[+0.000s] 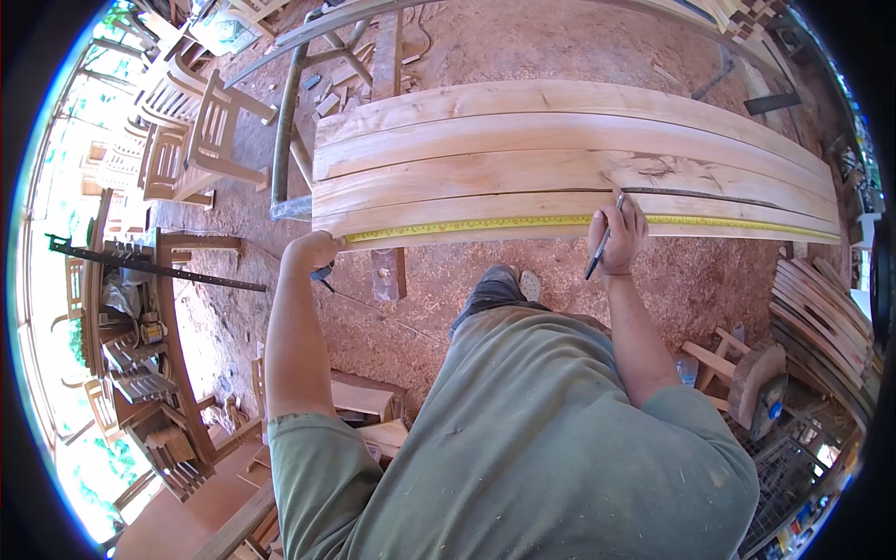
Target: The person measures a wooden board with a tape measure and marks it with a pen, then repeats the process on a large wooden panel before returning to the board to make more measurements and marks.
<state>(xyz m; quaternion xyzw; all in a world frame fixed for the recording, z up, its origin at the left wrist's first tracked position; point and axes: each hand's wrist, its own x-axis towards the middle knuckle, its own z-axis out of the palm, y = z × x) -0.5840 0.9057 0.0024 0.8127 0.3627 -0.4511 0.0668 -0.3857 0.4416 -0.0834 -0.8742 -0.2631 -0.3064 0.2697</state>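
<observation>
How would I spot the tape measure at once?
Look for the pale wooden boards in front of the person's green shirt. Along the board nearest the shirt, a thin strip runs from the left hand past the right hand: the tape measure. It alone is bright yellow with fine markings; its neighbours are bare wood.

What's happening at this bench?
One person is measuring wooden boards laid side by side. The left hand holds the yellow tape at the boards' left end, and the tape runs lengthwise along the strip nearest the person. The right hand is over the tape, holding a pen or pencil. Any mark is too small to make out.
</observation>
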